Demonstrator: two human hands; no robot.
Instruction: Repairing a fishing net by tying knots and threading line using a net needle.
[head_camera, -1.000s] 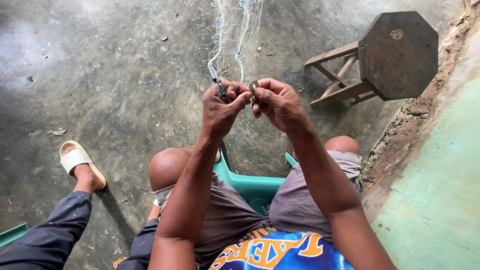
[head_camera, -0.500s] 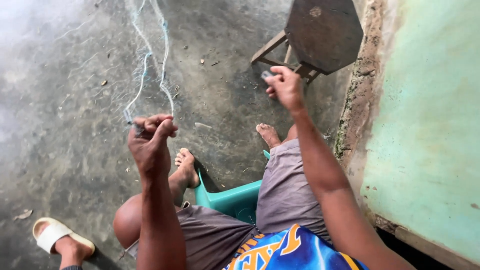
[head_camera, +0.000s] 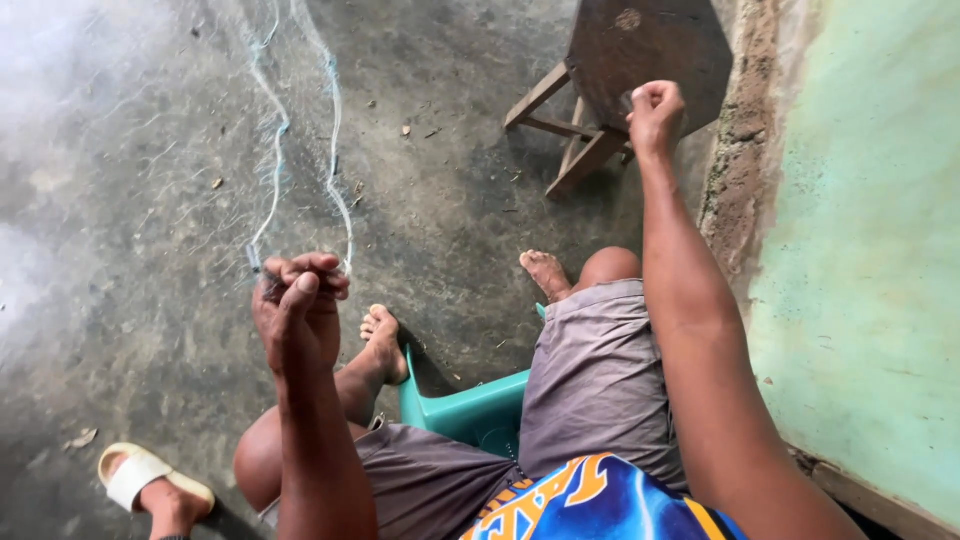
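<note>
Hands: together at the net one second ago; now well apart. Right hand (head_camera: 656, 115): drawn up and outward, fisted in front of the wooden stool (head_camera: 640, 60). Left hand (head_camera: 298, 305): lowered toward the left knee, pinching the pale net strands (head_camera: 275, 180), which trail away across the floor.

No packages, labels, signs or screens in view.
</note>
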